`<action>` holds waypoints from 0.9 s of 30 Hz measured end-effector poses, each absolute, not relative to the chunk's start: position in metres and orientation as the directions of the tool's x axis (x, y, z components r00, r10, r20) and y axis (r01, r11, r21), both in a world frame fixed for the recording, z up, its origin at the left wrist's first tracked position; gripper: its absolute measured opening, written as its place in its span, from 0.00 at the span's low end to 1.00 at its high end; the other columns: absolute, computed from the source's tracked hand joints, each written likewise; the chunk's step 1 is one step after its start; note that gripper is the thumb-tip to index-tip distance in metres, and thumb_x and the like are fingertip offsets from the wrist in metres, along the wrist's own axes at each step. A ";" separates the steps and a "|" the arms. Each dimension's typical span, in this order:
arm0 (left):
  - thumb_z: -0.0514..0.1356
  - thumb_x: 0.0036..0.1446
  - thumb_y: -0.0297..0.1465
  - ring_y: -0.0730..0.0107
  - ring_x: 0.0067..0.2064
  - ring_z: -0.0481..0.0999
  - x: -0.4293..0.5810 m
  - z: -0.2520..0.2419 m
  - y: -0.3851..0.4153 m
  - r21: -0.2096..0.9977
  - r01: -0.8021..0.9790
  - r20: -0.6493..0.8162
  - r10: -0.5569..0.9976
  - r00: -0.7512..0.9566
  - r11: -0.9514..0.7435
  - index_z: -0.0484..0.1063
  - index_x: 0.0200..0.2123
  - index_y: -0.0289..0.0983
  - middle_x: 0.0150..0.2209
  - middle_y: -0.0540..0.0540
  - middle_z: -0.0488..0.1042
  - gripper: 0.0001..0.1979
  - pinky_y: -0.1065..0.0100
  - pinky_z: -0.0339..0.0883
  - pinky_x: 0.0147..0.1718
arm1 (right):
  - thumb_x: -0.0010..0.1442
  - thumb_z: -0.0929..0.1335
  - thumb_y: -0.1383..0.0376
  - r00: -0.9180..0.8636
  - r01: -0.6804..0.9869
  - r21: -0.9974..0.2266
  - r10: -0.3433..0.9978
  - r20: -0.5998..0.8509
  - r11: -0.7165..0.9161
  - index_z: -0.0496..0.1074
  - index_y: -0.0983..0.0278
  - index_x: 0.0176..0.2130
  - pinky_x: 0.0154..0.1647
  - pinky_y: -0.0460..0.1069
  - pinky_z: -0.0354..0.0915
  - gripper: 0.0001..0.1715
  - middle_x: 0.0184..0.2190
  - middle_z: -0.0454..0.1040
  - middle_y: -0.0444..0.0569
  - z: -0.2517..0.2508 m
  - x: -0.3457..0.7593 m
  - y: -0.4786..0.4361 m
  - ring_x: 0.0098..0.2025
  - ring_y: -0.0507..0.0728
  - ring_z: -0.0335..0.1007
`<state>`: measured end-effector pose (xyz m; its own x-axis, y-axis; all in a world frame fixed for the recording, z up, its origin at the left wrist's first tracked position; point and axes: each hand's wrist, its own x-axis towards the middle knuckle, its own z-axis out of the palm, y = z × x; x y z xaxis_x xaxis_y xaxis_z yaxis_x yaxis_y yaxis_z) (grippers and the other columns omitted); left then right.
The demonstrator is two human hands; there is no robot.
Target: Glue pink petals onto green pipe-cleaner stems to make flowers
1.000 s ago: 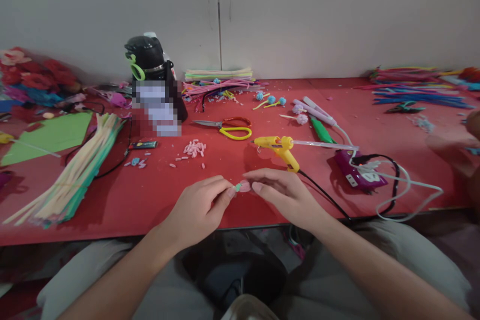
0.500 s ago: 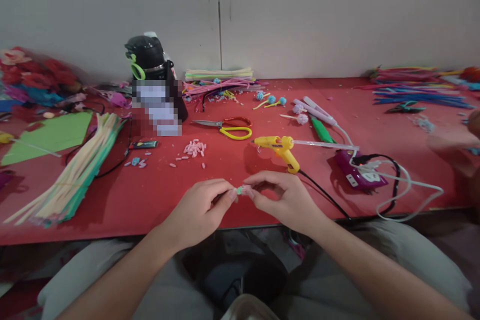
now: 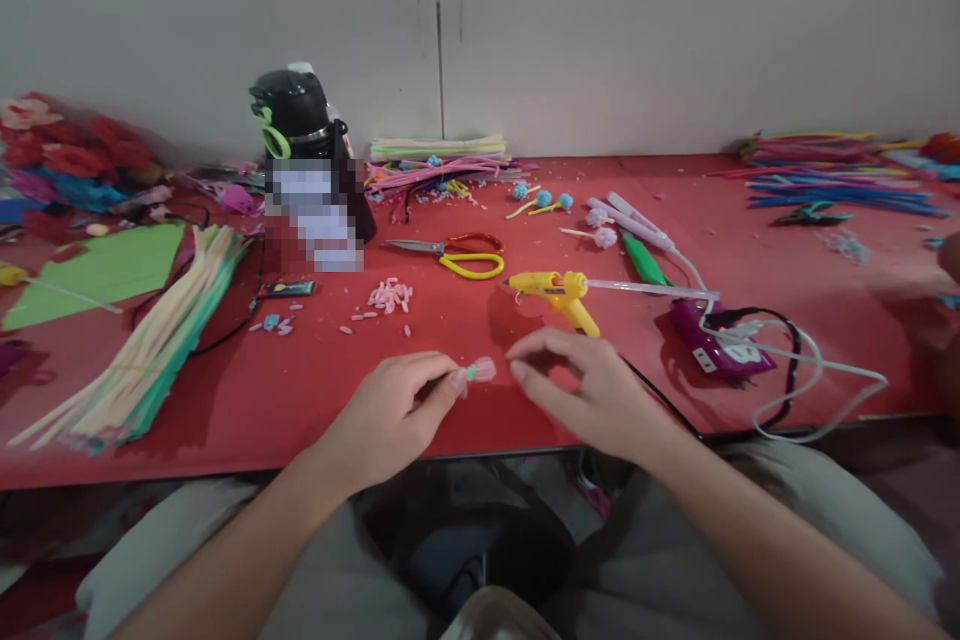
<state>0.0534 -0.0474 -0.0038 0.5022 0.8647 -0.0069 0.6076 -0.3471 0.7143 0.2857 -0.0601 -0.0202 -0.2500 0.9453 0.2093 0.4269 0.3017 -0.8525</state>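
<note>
— Where was the tuft (image 3: 481, 371)?
— The left hand (image 3: 390, 412) pinched it by its green end, between thumb and forefinger, just above the near part of the worktop (image 3: 225, 400).
— Which way did it lie?
— Its long axis ran from left to right, and the pink end pointed at the right hand (image 3: 596, 388).
— Did that hand touch it?
— No. Its forefinger tip was just beside the pink end, with a small gap between. The hand was loose, the fingers half curled, and it held nothing.
— How did the tuft look?
— Very small, pale pink and fuzzy at the free end, green at the held end. Finer detail was too small to tell.
— Anything close by?
— The glue gun (image 3: 559, 292) lay behind the right hand, near but apart.
</note>
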 end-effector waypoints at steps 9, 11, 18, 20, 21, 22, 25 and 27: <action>0.53 0.68 0.34 0.71 0.31 0.67 0.042 -0.012 -0.040 0.479 0.760 0.174 0.897 0.407 -0.438 0.74 0.34 0.38 0.29 0.50 0.69 0.13 0.68 0.58 0.33 | 0.58 0.64 0.34 0.019 0.922 -0.387 1.000 0.012 -0.013 0.60 0.60 0.21 0.25 0.50 0.51 0.36 0.19 0.64 0.44 -0.027 0.355 -0.032 0.22 0.53 0.58; 0.53 0.68 0.34 0.71 0.32 0.68 0.042 -0.014 -0.040 0.467 0.764 0.182 0.894 0.410 -0.446 0.75 0.35 0.38 0.30 0.50 0.70 0.13 0.68 0.59 0.33 | 0.54 0.68 0.35 0.064 0.941 -0.337 0.992 0.109 -0.024 0.66 0.60 0.27 0.29 0.51 0.57 0.32 0.26 0.72 0.48 -0.033 0.350 -0.027 0.28 0.58 0.67; 0.53 0.68 0.35 0.69 0.32 0.71 0.038 -0.012 -0.039 0.422 0.793 0.162 0.897 0.410 -0.439 0.76 0.35 0.40 0.31 0.49 0.73 0.14 0.68 0.60 0.34 | 0.63 0.66 0.52 0.028 0.923 -0.383 0.986 0.164 0.037 0.71 0.64 0.34 0.32 0.53 0.61 0.18 0.33 0.76 0.57 -0.056 0.323 -0.001 0.34 0.64 0.72; 0.53 0.68 0.35 0.69 0.31 0.71 0.036 -0.011 -0.038 0.387 0.825 0.135 0.910 0.391 -0.412 0.76 0.35 0.40 0.31 0.49 0.74 0.14 0.67 0.59 0.33 | 0.66 0.64 0.55 -0.052 0.839 -0.527 0.984 0.170 0.136 0.72 0.64 0.34 0.31 0.52 0.61 0.16 0.30 0.76 0.54 -0.059 0.318 0.000 0.30 0.60 0.70; 0.53 0.68 0.35 0.68 0.31 0.71 0.036 -0.010 -0.037 0.369 0.843 0.113 0.919 0.378 -0.392 0.76 0.35 0.40 0.31 0.49 0.74 0.14 0.67 0.58 0.32 | 0.66 0.64 0.56 -0.112 0.772 -0.604 0.978 0.179 0.199 0.72 0.64 0.35 0.31 0.51 0.61 0.16 0.29 0.76 0.52 -0.059 0.316 -0.002 0.29 0.59 0.70; 0.53 0.68 0.35 0.68 0.32 0.71 0.035 -0.009 -0.037 0.351 0.860 0.087 0.927 0.364 -0.370 0.76 0.35 0.41 0.31 0.49 0.75 0.14 0.67 0.57 0.31 | 0.66 0.64 0.55 -0.173 0.697 -0.671 0.967 0.186 0.253 0.73 0.64 0.37 0.31 0.51 0.62 0.16 0.30 0.76 0.51 -0.058 0.314 -0.005 0.30 0.58 0.70; 0.52 0.68 0.36 0.65 0.35 0.73 0.034 -0.006 -0.035 0.311 0.895 0.019 0.944 0.331 -0.320 0.75 0.34 0.40 0.34 0.48 0.76 0.14 0.67 0.55 0.29 | 0.67 0.65 0.54 -0.318 0.534 -0.780 0.932 0.174 0.327 0.75 0.64 0.41 0.33 0.49 0.64 0.17 0.33 0.77 0.49 -0.053 0.309 -0.019 0.32 0.57 0.70; 0.52 0.68 0.36 0.64 0.36 0.74 0.033 -0.004 -0.035 0.295 0.905 -0.002 0.947 0.322 -0.308 0.75 0.33 0.40 0.34 0.48 0.77 0.14 0.67 0.53 0.28 | 0.68 0.65 0.54 -0.375 0.502 -0.801 0.917 0.137 0.325 0.76 0.63 0.40 0.32 0.48 0.64 0.18 0.32 0.76 0.48 -0.048 0.305 -0.029 0.32 0.56 0.70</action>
